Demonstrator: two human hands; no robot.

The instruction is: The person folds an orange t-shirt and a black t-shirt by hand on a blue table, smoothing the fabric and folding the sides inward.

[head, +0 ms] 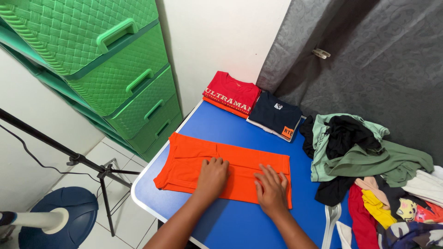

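An orange garment (194, 159), folded into a long strip, lies flat on the blue table (230, 127). My left hand (213, 175) rests palm down on its middle, fingers together. My right hand (271, 188) presses flat on the garment's right part, fingers spread. Neither hand grips anything.
A folded red shirt (230, 94) and a folded dark navy shirt (277, 115) lie at the table's far edge. A heap of mixed clothes (369, 170) fills the right side. A green woven drawer unit (115, 69) stands left, beside a black tripod (92, 166) and a fan base (60, 216).
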